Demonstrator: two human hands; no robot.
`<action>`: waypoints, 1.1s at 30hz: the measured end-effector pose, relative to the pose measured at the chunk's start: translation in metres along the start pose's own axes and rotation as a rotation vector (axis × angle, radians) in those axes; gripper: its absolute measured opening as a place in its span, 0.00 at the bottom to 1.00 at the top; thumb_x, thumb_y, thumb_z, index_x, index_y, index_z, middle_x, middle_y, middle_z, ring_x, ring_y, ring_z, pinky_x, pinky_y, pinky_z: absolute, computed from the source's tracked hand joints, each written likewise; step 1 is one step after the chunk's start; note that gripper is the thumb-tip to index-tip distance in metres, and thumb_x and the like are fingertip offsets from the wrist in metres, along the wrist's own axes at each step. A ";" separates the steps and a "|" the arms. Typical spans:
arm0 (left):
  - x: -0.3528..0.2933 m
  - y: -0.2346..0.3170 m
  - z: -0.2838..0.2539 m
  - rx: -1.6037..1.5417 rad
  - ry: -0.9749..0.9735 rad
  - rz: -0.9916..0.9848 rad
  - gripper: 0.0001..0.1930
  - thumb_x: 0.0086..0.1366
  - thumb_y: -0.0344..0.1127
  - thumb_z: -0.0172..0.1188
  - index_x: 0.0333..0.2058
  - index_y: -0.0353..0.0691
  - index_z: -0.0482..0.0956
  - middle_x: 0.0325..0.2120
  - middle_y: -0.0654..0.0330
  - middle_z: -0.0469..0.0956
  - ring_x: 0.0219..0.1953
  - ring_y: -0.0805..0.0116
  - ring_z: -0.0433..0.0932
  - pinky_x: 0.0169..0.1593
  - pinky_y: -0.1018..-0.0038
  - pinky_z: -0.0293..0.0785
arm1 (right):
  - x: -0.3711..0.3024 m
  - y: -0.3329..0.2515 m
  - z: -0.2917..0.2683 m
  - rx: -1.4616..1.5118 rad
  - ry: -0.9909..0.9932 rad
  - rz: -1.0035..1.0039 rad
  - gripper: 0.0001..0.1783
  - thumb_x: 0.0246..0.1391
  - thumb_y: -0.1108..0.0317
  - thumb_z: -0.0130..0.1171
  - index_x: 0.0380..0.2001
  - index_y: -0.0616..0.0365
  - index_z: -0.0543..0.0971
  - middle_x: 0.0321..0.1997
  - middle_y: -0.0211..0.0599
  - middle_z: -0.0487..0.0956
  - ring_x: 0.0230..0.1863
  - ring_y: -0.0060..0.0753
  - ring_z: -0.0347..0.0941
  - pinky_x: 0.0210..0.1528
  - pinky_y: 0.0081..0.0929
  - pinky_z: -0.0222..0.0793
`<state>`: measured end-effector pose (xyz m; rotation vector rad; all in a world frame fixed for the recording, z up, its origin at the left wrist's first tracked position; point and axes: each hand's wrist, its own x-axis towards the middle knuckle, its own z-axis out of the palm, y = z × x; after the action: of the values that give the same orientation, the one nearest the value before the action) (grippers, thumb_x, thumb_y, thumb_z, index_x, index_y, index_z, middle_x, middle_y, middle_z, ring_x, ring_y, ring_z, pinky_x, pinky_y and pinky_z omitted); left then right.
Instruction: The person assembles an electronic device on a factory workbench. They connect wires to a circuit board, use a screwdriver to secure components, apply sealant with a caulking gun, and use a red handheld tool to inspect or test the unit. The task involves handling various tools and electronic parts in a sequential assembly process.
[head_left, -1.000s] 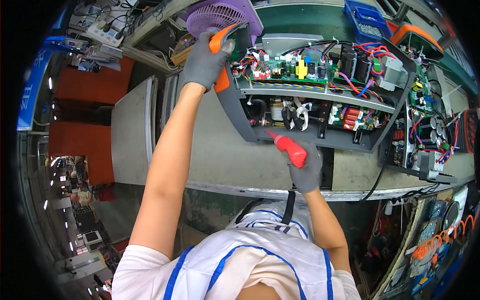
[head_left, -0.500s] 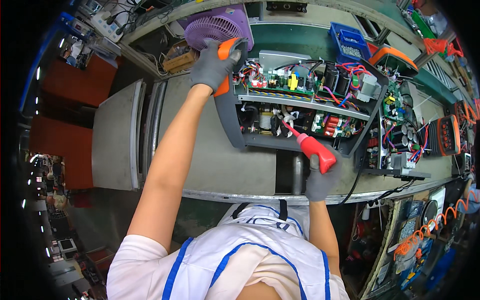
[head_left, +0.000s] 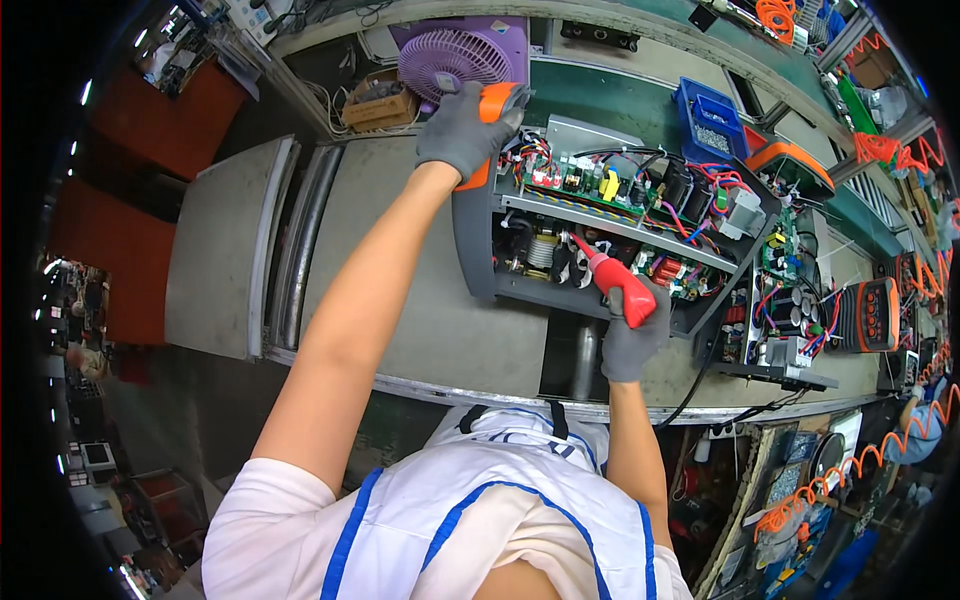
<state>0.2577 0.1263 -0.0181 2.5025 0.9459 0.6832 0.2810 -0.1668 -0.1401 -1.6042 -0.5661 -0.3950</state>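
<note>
An opened electrical machine [head_left: 474, 245] with a dark grey casing and an orange-edged end panel stands on the workbench, its circuit boards and coloured wires exposed. My left hand [head_left: 455, 132], in a grey glove, is closed over the orange upper part of that panel. In my gloved right hand [head_left: 636, 340] is a red squeeze bottle [head_left: 618, 280] with a thin nozzle. The nozzle reaches into the lower compartment, beside a wound coil [head_left: 542, 251] and white fittings. I cannot tell whether its tip touches anything or whether liquid comes out.
A purple fan [head_left: 455, 62] and a cardboard box [head_left: 380, 105] stand behind my left hand. Blue bins [head_left: 712, 120] with small metal parts sit at the back. Another opened machine [head_left: 868, 315] is on the right, with a black cable [head_left: 690, 385] hanging nearby. Rollers [head_left: 300, 250] lie left.
The head view has shifted slightly. My right hand has moved up with the bottle, and its nozzle sits a little further into the lower compartment. My left hand keeps its hold on the panel.
</note>
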 end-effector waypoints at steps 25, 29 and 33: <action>0.014 -0.016 0.020 -0.035 0.091 0.108 0.35 0.56 0.63 0.56 0.54 0.45 0.66 0.45 0.41 0.73 0.49 0.42 0.72 0.50 0.55 0.68 | -0.017 0.009 -0.144 -0.218 0.504 0.046 0.26 0.47 0.58 0.69 0.43 0.64 0.72 0.42 0.38 0.74 0.45 0.33 0.70 0.49 0.31 0.66; 0.015 -0.021 0.022 -0.043 0.110 0.121 0.35 0.55 0.64 0.55 0.54 0.46 0.66 0.45 0.41 0.73 0.49 0.42 0.72 0.50 0.55 0.67 | -0.007 0.021 -0.142 -0.303 0.474 -0.015 0.25 0.45 0.64 0.71 0.43 0.63 0.73 0.41 0.39 0.74 0.43 0.37 0.71 0.48 0.32 0.67; 0.007 -0.003 0.012 -0.026 0.046 0.047 0.33 0.57 0.55 0.58 0.56 0.43 0.66 0.50 0.45 0.72 0.54 0.48 0.71 0.55 0.63 0.65 | 0.000 0.025 -0.142 -0.399 0.451 -0.017 0.24 0.48 0.63 0.69 0.44 0.64 0.72 0.41 0.39 0.75 0.43 0.36 0.71 0.49 0.31 0.67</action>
<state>0.2679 0.1316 -0.0276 2.5030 0.8912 0.7654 0.3053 -0.3091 -0.1442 -1.8105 -0.1582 -0.8984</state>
